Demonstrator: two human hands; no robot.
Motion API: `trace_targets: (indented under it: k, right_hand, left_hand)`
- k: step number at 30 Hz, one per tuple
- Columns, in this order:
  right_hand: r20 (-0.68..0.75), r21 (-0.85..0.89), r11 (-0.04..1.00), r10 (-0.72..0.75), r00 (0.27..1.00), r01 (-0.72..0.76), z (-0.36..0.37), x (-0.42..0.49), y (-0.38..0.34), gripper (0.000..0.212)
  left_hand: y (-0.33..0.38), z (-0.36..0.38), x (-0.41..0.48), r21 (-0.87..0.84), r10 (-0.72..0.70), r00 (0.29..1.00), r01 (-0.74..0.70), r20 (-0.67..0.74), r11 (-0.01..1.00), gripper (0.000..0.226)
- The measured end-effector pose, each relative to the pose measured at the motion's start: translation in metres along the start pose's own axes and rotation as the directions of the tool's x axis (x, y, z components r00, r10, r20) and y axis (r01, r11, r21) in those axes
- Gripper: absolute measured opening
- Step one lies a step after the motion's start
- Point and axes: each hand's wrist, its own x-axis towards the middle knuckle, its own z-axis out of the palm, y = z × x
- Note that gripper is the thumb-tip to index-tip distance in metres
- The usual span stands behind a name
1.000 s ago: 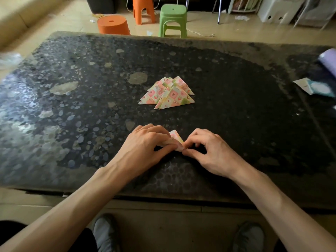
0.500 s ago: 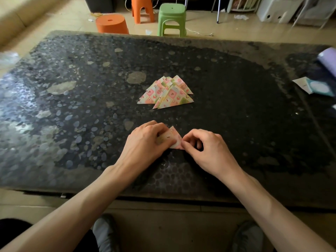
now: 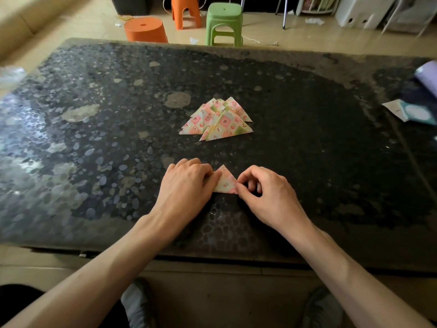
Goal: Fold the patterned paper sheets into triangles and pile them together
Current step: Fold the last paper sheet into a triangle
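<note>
Current state, head view:

- folded triangle [image 3: 224,181]: patterned paper, lies flat on the table [image 3: 307,150], near edge, about centre. Apex points far, long edge faces near.
- left hand [image 3: 186,183]: fingers curled down over the triangle's left side, covering that corner (fingertips are hidden under the knuckles, so the exact grip can't be told).
- right hand [image 3: 267,195]: thumb and index finger pinch the triangle's right corner; the other fingers are curled in and hold nothing.
- The two hands sit either side of the triangle, and only its middle and apex show between them.
- pile of triangles [image 3: 217,120]: same patterned paper, several folded pieces overlapping in a loose fan, farther in on the table and well apart from the hands. Nothing touches it.

Other items:
- paper cards [image 3: 411,112] at the table's right edge, with a lilac roll [image 3: 428,74] just beyond them (cut off by the frame).
- On the floor past the far edge: orange tub [image 3: 145,29] upside down, orange stool [image 3: 185,10], green stool [image 3: 224,22].
- Two shoes [image 3: 139,301] on the floor below the near edge.
</note>
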Motion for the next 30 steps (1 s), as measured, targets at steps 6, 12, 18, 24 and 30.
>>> trace_targets:
  k: [6, 12, 18, 24, 30]
  right_hand:
    - [-0.031, -0.078, 0.997, -0.014, 0.999, 0.011, 0.0045, -0.0015, -0.0042, 0.011]
    - [-0.038, -0.083, 0.997, -0.002, 0.999, -0.001, 0.0051, -0.001, -0.0041, 0.012]
    - [-0.027, -0.048, 0.999, -0.009, 1.0, 0.008, 0.0036, -0.0018, -0.0023, 0.013]
    - [-0.016, -0.048, 0.997, -0.06, 0.998, 0.059, 0.0029, -0.0028, 0.0012, 0.007]
    - [-0.017, -0.045, 0.995, -0.087, 0.996, 0.086, 0.0022, -0.0038, 0.0033, 0.009]
  left_hand:
    - [0.0011, 0.001, -0.0008, 0.076, 0.034, 0.998, -0.029, -0.061, 0.997, 0.039]
    - [0.0012, 0.0056, 0.0001, 0.104, 0.013, 0.998, -0.008, -0.055, 0.995, 0.034]
    - [0.0016, 0.0058, 0.0005, 0.135, 0.003, 0.998, 0.004, -0.057, 0.991, 0.037]
    - [0.0014, 0.0049, 0.0019, 0.134, -0.015, 0.999, 0.021, -0.043, 0.991, 0.038]
    - [0.0023, 0.0048, 0.0028, 0.13, -0.019, 0.999, 0.024, -0.044, 0.991, 0.036]
